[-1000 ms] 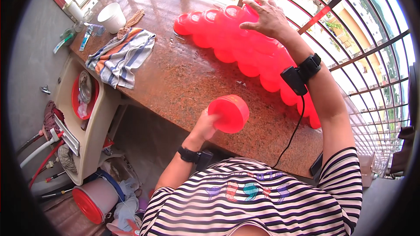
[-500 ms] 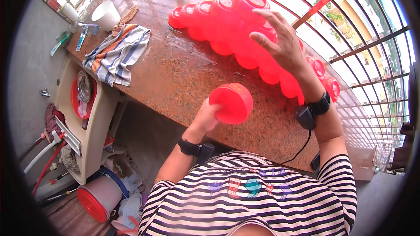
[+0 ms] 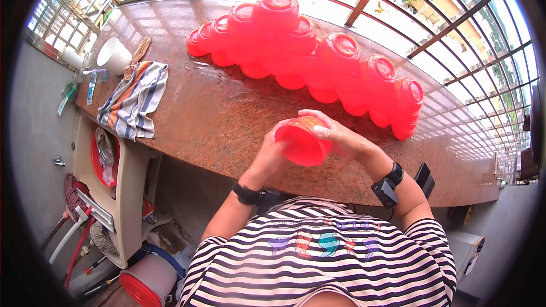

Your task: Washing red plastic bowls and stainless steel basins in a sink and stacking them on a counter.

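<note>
Between my hands, just above the near part of the counter, is a red bowl [image 3: 307, 149], tilted so that its inside faces me. My left hand [image 3: 269, 152] grips its left side, with some of the fingers hidden by the bowl. On the far right side, my right hand [image 3: 335, 133] has its fingers and thumb closed about the rim. Beyond both hands, a long pile of red bowls [image 3: 293, 59] rests on the counter, their bases turned up. The pile peaks left of its middle and slopes down at both ends.
The brown stone counter [image 3: 199, 119] carries a striped cloth [image 3: 136, 94], a white tub [image 3: 114, 57] and a toothpaste tube [image 3: 91, 88] at left. Window bars [image 3: 364, 0] run along its far side. Below left are a sink [image 3: 133, 176] and a bucket [image 3: 156, 278].
My right hand has come down from above the pile and taken hold of the bowl, which my left hand held alone. The head view has shifted, so the pile appears farther left.
</note>
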Demonstrator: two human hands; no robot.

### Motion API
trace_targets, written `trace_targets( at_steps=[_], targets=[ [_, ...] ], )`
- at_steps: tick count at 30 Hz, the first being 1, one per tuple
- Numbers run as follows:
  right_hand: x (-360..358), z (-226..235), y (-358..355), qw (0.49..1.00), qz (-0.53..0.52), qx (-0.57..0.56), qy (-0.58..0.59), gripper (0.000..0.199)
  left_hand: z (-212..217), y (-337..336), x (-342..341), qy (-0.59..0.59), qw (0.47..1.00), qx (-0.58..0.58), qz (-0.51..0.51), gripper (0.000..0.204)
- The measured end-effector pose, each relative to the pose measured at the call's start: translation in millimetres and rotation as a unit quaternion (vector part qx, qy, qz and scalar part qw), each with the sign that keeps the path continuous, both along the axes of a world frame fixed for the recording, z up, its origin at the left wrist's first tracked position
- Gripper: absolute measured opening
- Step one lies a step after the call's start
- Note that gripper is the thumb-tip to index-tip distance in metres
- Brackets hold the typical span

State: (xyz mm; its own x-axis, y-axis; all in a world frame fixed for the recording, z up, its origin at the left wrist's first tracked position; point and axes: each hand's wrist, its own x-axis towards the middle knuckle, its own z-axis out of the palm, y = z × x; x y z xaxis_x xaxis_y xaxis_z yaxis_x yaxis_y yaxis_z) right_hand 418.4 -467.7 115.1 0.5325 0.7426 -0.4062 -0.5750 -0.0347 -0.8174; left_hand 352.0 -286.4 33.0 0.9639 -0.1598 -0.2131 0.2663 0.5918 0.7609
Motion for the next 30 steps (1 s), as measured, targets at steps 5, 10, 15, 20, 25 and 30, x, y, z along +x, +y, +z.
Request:
trace_targets(
  at_steps=[5, 10, 15, 20, 25, 30],
  targets=[
    [16.6, 57.9, -22.4, 0.966, -0.066, -0.100, -0.227, 0.078, 5.3, -1.6, 4.4, 0.058, 0.997, -0.049, 0.008, 0.032],
    [75.5, 109.3, -19.6, 0.754, -0.102, -0.256, -0.597, 0.085, -23.4, 5.1, 0.6, 0.025, 0.999, -0.020, 0.041, 0.032],
    [145.6, 97.1, -10.9, 0.586, -0.054, -0.371, -0.718, 0.087, -22.9, 0.5, -0.9, 0.034, 0.997, -0.035, 0.055, 0.032],
    [163.6, 76.7, 3.3, 0.543, -0.011, -0.406, -0.735, 0.088, -25.0, 11.6, -7.1, 0.044, 0.997, -0.027, 0.065, 0.034],
    [166.6, 73.6, 9.9, 0.532, 0.015, -0.440, -0.724, 0.088, -27.9, 15.6, -9.0, 0.040, 0.997, -0.026, 0.063, 0.033],
    [170.0, 72.9, 10.4, 0.528, 0.037, -0.440, -0.725, 0.089, -25.2, 9.1, -7.5, 0.044, 0.997, -0.049, 0.047, 0.032]
  ],
)
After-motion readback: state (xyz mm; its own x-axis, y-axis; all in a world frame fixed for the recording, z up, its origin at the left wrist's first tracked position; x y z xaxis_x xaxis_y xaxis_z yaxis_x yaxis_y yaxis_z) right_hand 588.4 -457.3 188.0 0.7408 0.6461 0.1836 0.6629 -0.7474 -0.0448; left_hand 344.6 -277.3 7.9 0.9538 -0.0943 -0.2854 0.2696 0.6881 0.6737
